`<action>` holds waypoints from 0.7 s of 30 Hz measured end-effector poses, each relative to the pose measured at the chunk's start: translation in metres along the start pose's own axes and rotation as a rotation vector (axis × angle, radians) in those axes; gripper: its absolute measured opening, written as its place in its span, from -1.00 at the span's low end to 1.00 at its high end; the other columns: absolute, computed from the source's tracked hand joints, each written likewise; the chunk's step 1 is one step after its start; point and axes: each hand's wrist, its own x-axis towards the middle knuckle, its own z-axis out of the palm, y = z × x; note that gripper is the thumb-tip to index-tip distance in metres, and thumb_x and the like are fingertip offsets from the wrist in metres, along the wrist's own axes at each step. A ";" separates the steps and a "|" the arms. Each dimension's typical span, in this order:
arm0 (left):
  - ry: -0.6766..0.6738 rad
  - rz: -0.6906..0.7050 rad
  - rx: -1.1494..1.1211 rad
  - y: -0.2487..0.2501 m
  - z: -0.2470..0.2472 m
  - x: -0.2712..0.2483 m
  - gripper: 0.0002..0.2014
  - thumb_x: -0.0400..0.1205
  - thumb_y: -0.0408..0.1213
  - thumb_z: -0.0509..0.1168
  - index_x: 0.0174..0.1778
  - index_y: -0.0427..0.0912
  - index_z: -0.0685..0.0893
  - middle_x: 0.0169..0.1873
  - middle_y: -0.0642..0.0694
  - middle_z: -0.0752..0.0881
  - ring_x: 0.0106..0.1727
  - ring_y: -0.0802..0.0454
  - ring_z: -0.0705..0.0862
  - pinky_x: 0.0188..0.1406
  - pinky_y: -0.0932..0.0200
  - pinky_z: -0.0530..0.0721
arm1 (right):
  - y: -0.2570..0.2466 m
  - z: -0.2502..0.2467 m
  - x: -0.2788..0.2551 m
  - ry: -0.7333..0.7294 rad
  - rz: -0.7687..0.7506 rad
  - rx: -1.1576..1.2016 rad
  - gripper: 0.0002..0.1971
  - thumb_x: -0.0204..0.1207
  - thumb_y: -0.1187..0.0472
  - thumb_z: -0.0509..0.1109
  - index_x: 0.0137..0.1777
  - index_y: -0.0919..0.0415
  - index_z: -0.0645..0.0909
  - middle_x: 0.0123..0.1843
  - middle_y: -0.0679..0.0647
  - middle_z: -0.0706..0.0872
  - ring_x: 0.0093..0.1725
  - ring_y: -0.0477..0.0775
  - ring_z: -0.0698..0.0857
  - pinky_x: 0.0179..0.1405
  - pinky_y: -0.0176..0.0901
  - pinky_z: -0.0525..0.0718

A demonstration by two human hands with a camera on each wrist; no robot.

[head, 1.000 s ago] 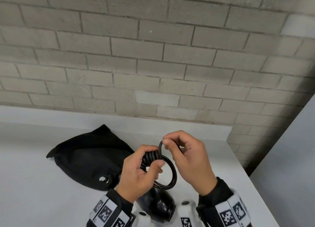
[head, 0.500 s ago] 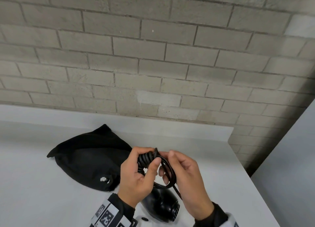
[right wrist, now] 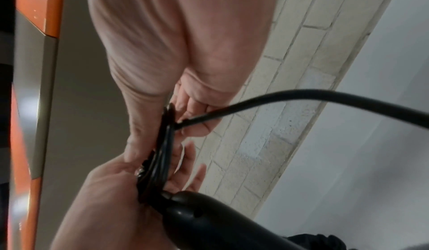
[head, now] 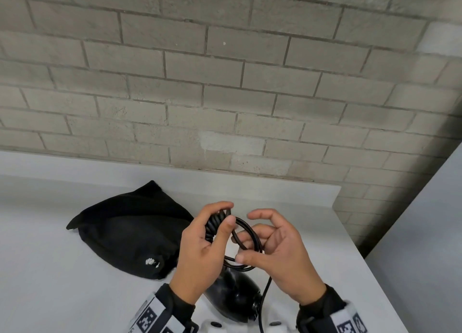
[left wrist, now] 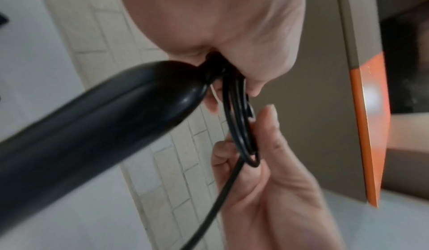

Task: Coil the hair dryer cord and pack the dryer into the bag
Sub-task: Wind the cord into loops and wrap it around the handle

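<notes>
My left hand (head: 226,214) grips a bundle of coiled black cord (head: 246,232) above the table, thumb pressed over the loops. The black hair dryer (head: 235,297) hangs below that hand, its handle end (left wrist: 104,116) up against the coil. My right hand (head: 247,236) curls round the right side of the loops, and the wrist views show them held between thumb (left wrist: 267,118) and fingers (right wrist: 197,125). A loose length of cord (right wrist: 301,96) runs from this hand down past the dryer. The black fabric bag (head: 130,230) lies on the table, left of both hands.
The white table (head: 50,270) ends at a brick wall (head: 225,95) behind; its right edge (head: 375,270) drops off beside a pale panel (head: 430,232). An orange-edged board (left wrist: 369,125) shows in the wrist views.
My right hand has come down from the top of the loop to its right side, laying another turn of cord onto the coil. The left hand keeps its grip.
</notes>
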 end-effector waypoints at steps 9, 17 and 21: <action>0.077 -0.040 -0.039 0.001 0.008 0.000 -0.79 0.62 0.01 0.34 0.11 0.04 0.71 -0.10 0.11 0.77 -0.06 0.09 0.76 -0.04 0.34 0.66 | 0.024 0.008 -0.013 0.318 -0.477 -0.808 -0.83 0.41 0.02 0.60 0.00 -0.06 0.79 -0.05 -0.19 0.75 -0.07 -0.11 0.70 -0.09 -0.26 0.66; 0.102 0.230 0.183 -0.008 0.015 0.000 -0.77 0.62 -0.12 0.32 0.20 0.04 0.61 0.01 0.12 0.64 -0.05 0.08 0.70 -0.02 0.44 0.60 | 0.002 0.029 -0.025 0.437 0.010 -0.684 -0.83 0.44 -0.15 0.47 -0.29 -0.14 0.76 -0.02 -0.32 0.56 0.04 -0.23 0.54 -0.25 -0.44 0.48; 0.086 0.295 0.174 -0.011 0.013 0.003 -0.78 0.65 -0.12 0.33 0.19 -0.04 0.62 0.01 0.04 0.64 -0.01 0.11 0.68 0.02 0.42 0.59 | -0.028 0.020 -0.019 0.283 0.352 -0.032 -0.69 0.44 -0.04 0.50 -0.40 0.15 0.73 -0.19 -0.11 0.73 -0.24 -0.17 0.60 -0.16 -0.31 0.47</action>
